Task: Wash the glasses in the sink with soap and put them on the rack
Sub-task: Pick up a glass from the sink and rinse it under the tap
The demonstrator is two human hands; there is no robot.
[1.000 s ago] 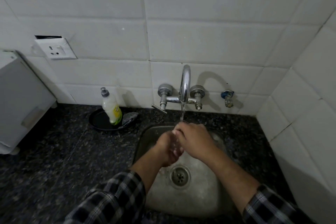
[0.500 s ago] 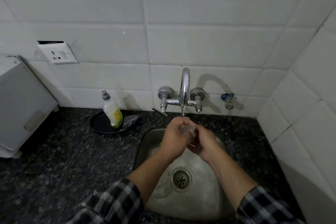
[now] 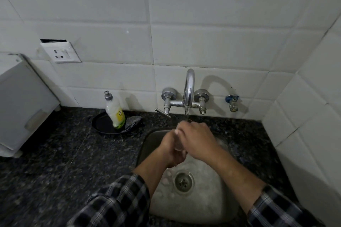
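Leftward, soap bottle [image 3: 115, 112] upright on black dish [image 3: 103, 125] at table back edge. Over sink [image 3: 217, 199], left hand [image 3: 170, 151] grip curled round glass [image 3: 178, 145], mostly hidden; right hand [image 3: 198, 141] grip wrapped over it, under running tap [image 3: 189, 86].

This is looking like a small home kitchen: a steel sink [image 3: 203, 208] is sitting sunk in a dark speckled stone counter [image 3: 55, 171], a wall tap [image 3: 189, 86] is running over it, a dish-soap bottle [image 3: 115, 112] is standing in a black dish [image 3: 102, 124], and white tiles [image 3: 203, 24] are covering the walls.
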